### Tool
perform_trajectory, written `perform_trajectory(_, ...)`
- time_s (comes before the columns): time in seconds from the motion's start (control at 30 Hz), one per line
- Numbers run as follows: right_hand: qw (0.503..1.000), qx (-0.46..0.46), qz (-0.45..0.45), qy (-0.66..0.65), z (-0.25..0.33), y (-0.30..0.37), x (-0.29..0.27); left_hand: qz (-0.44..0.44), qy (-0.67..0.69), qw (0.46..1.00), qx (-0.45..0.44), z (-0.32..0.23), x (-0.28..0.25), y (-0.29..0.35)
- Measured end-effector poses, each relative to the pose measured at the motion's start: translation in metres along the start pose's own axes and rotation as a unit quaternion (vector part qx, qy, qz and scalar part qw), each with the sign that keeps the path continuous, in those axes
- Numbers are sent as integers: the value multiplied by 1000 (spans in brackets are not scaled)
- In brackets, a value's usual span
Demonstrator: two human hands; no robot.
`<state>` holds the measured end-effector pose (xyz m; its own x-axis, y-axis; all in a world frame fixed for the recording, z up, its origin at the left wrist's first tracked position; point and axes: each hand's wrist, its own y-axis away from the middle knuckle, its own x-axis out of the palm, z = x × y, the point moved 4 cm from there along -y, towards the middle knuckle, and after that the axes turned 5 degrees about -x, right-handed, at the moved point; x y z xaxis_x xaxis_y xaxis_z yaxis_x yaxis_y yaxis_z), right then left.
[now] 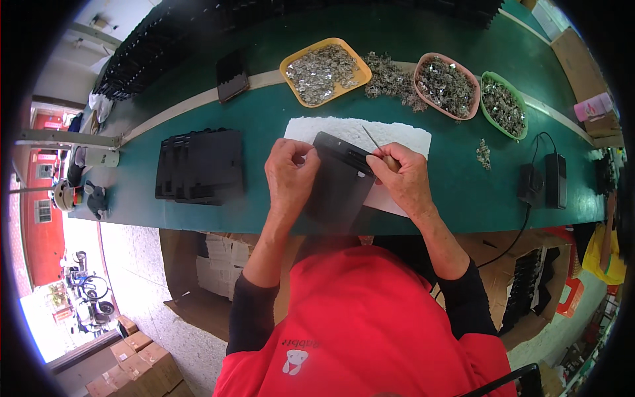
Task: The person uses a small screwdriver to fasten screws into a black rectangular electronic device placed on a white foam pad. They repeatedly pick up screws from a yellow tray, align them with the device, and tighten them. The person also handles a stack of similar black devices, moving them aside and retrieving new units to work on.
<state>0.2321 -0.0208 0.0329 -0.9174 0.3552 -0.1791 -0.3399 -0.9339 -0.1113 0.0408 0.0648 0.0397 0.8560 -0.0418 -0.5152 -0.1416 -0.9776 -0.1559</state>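
Observation:
A flat black plastic panel (338, 182) with slots along its far end lies tilted between my hands, above a white foam sheet (410, 135). At the panel's far left edge, my left hand (291, 173) is closed, thumb and fingertips pinched against it. My right hand (405, 177) is wrapped around a thin tool with a metal shaft (372, 137) and a brownish handle (391, 163); its shaft points away and to the left. The right thumb and fingertips touch the panel's slotted end. Any small part between my fingers is hidden.
Black panels (202, 165) are stacked at left, near a dark phone (232, 76). Small metal clips fill yellow (365, 73), pink (473, 99) and green (522, 122) trays; a loose pile (390, 79) lies between. Black power adapters (555, 180) with a cable stand at right.

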Motion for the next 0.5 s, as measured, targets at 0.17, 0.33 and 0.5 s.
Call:
perform_trajectory(0.17, 999, -36, -3, 21, -4, -1, -2, 27, 4, 999, -17, -5, 1, -3)
perform_trajectory(0.33, 998, -58, -7, 29, -7, -1, 0, 8, -41, 999, 21, -8, 5, -2)
perform_trajectory(0.5, 996, -75, 3, 47, -8, -1, 0, -20, -141, 984, 103, -19, 9, -1)
